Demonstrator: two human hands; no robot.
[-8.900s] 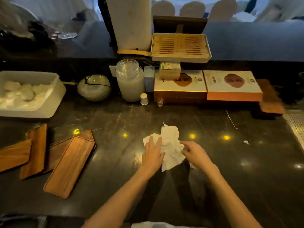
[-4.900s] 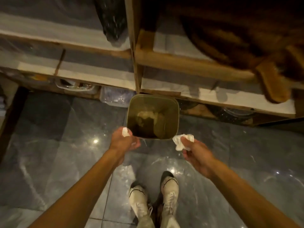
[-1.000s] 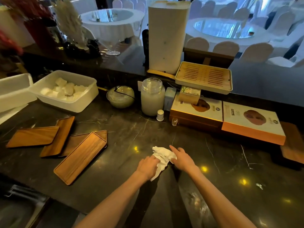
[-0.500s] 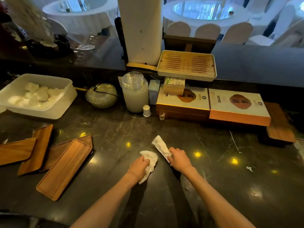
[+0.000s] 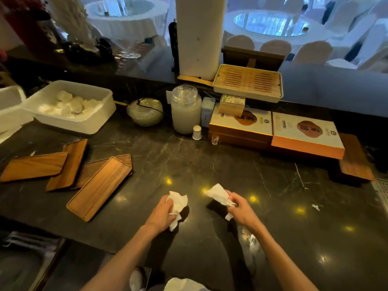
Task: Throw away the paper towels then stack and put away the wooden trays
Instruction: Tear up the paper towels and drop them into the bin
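Note:
My left hand (image 5: 162, 214) is closed on a crumpled white paper towel (image 5: 178, 201) just above the dark marble counter. My right hand (image 5: 241, 208) grips a second white paper towel (image 5: 217, 194), a little to the right. Several wooden trays lie loosely overlapped at the left of the counter: the nearest tray (image 5: 98, 189), one behind it (image 5: 90, 171), a third standing slanted (image 5: 69, 163), and the leftmost tray (image 5: 33, 166). No bin is in view.
A white tub of rolled towels (image 5: 71, 108) stands at the back left. A bowl (image 5: 144, 112), a glass jar (image 5: 185, 110), boxed sets (image 5: 306, 131), a slatted tea tray (image 5: 248, 85) and a tall paper roll (image 5: 199, 36) line the back. A wooden board (image 5: 354, 158) sits far right.
My two hands have drawn apart, each lifting its own piece of paper towel off the counter; a second ago they were together on one bunched towel.

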